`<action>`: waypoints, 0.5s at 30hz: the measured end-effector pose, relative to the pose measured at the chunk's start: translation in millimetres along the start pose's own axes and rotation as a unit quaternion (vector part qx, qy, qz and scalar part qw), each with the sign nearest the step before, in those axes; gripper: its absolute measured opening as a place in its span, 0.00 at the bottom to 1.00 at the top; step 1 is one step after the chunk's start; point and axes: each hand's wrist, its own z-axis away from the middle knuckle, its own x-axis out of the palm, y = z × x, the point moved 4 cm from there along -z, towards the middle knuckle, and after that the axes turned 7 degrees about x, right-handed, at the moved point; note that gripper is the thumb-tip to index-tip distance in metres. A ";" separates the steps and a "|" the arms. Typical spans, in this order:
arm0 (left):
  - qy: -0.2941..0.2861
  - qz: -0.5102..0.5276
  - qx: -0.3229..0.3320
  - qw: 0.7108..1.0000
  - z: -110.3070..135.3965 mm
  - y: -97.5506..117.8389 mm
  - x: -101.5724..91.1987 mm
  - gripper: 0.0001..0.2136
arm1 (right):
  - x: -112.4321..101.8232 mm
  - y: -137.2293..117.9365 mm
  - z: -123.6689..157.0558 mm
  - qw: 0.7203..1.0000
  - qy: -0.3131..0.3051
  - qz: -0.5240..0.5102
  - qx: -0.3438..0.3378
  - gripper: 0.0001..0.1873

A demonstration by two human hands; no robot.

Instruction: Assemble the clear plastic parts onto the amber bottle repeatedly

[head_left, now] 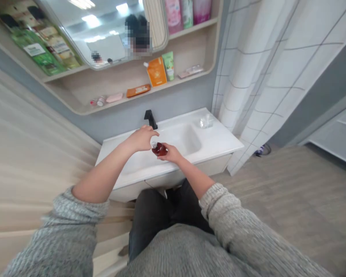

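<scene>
A small reddish-brown bottle (pixel 160 149) with a clear top lies tilted over the white sink (pixel 190 140), its top pointing left. My right hand (pixel 170 153) is closed around the bottle's right end. Just left of the bottle's clear top is my left hand (pixel 144 138), with fingers curved and apart and one finger reaching above the top. I see nothing held in it. The black faucet (pixel 150 119) rises right behind my left hand.
A clear glass (pixel 206 121) stands on the counter's right side. Above, a shelf (pixel 83 107) holds an orange pouch (pixel 157 72), a green tube (pixel 168 66) and an orange pack (pixel 138 90). A mirror (pixel 103 30) hangs above; curtains flank the counter.
</scene>
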 end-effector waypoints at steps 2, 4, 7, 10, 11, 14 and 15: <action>0.003 0.010 -0.006 1.000 3.3 -4.0 2.7 0.31 | -0.3 -0.7 0.3 1.000 -0.001 -0.001 -0.002 0.45; 0.013 0.021 -0.013 1.000 7.7 -8.6 6.0 0.31 | -0.4 -1.7 0.6 1.000 -0.005 0.000 -0.004 0.46; 0.035 0.048 -0.026 0.998 15.8 -17.4 13.0 0.33 | -0.4 -2.6 1.1 1.000 -0.011 0.003 -0.007 0.46; 0.060 0.093 -0.033 0.993 24.5 -27.2 22.5 0.35 | 0.7 -1.5 1.1 1.000 -0.018 -0.001 -0.005 0.48; 0.070 0.111 -0.037 0.991 27.5 -30.6 26.2 0.35 | 1.4 -0.6 0.9 1.000 -0.022 -0.006 -0.002 0.48; 0.105 0.183 -0.073 0.975 37.5 -41.5 40.2 0.36 | 3.8 3.4 0.1 0.999 -0.029 -0.020 0.008 0.49; 0.118 0.215 -0.091 0.965 41.2 -44.8 46.3 0.37 | 4.4 4.7 -0.2 0.999 -0.029 -0.022 0.011 0.49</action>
